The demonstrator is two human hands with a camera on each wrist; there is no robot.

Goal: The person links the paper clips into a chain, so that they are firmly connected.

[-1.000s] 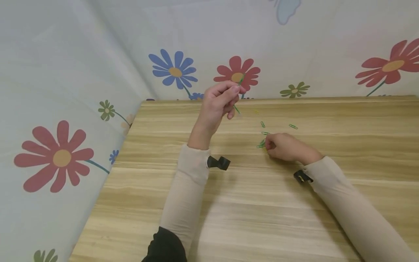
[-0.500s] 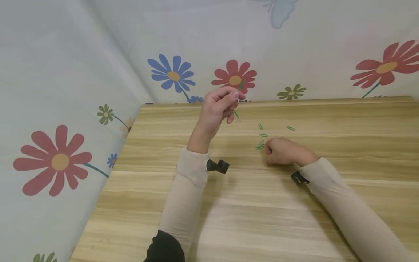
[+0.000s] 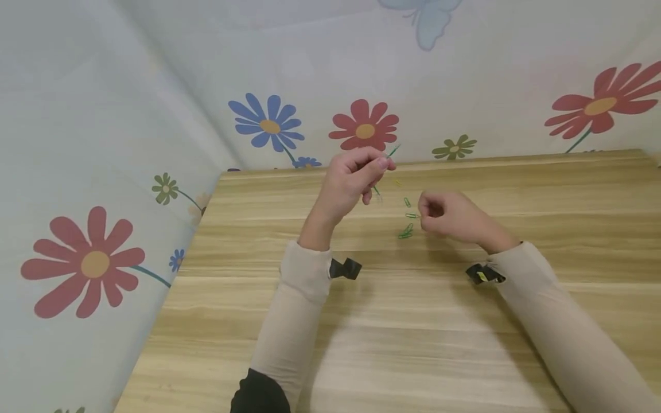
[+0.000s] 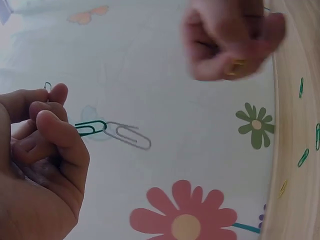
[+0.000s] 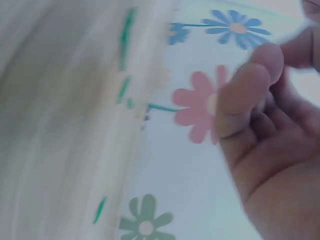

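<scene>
Filling the upper part and left side of the head view, where it hangs in two planes, one white backdrop [image 3: 310, 51], printed with red, blue and green flowers. One wood-grain table [image 3: 392, 344], across the centre and lower frame. Two pale sleeves: left [image 3: 294, 310], rising from lower centre; right [image 3: 563, 321], entering at lower right. One left hand [image 3: 348, 186], just above centre, thumb and fingers pinched on a chain of linked paper clips; position much as half a second ago, though the chain's upper end now leans further right. One right hand [image 3: 459, 219], right of centre, thumb and forefinger meeting in a ring, pinching a yellow clip [image 4: 236, 67], blurred in the left wrist view; formerly beside the green cluster, the hand is now higher and covers the place where a single green clip showed. Two black wrist mounts, left [image 3: 346, 268] and right [image 3: 485, 273]. Chain, visible parts: green clip [image 4: 91, 128] hooked to a grey clip [image 4: 126, 136] below the left hand; remainder hidden by fingers, count cannot be told. Loose on the table, near centre: green cluster [image 3: 405, 232], two single green clips [image 3: 407, 202], one small yellow piece [image 3: 398, 183] above them.
</scene>
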